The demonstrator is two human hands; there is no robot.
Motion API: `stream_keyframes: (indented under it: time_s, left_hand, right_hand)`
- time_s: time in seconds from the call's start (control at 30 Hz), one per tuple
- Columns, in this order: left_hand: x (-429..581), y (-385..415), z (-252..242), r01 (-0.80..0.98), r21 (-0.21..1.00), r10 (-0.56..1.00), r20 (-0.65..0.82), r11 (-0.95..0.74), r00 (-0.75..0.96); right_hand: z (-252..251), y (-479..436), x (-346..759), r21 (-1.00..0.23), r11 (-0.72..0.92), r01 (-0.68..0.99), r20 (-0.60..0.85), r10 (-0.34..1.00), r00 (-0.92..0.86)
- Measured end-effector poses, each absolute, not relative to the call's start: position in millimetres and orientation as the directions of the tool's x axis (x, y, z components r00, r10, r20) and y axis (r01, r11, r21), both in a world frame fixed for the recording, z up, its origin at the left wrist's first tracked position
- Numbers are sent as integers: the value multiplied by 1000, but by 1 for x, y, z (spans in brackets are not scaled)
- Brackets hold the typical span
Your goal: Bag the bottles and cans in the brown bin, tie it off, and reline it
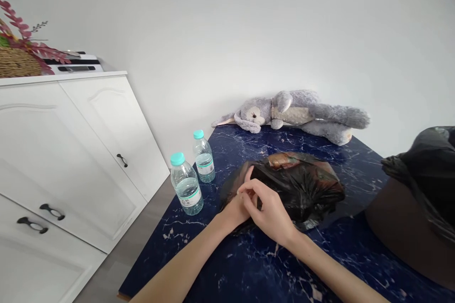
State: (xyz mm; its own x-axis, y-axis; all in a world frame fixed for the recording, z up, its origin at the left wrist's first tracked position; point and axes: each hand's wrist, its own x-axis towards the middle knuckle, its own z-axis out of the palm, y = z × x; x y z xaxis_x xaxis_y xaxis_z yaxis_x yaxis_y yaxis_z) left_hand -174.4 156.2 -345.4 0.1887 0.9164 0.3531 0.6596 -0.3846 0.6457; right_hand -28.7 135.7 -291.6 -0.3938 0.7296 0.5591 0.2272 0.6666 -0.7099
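A black plastic bag with something brown showing through lies on the dark blue marbled table. Both my hands meet at the bag's near left edge. My right hand lies over the left, fingers curled and pinched on the bag's plastic. My left hand is partly hidden under it, one finger stretched up along the bag's edge, the other fingers out of sight.
Two water bottles with teal caps stand at the table's left edge. A grey plush toy lies at the far end by the wall. A brown bin with a black liner sits right. White cabinets stand left.
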Motion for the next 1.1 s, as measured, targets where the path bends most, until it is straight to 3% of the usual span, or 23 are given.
stream_keyframes:
  time_s: [0.17,0.3,0.6,0.83,1.1]
  left_hand:
    - [-176,159,-333,687,619,911,379,-381,163]
    - [-170,160,-329,745,508,846,514,-432,140]
    - [-160,152,-317,783,354,749,630,-511,204]
    - [-157,148,-316,791,323,741,631,-520,230]
    - [-160,145,-316,829,256,741,622,-497,252]
  right_hand:
    - [-324,158,-9,-700,629,338,535,775,-336]
    - [-342,173,-1,-659,584,474,522,809,-270]
    - [-347,194,25,-533,396,748,454,880,-143]
    - [-342,196,32,-429,314,847,401,906,-133]
    - [-336,221,16,-306,331,893,361,908,-213]
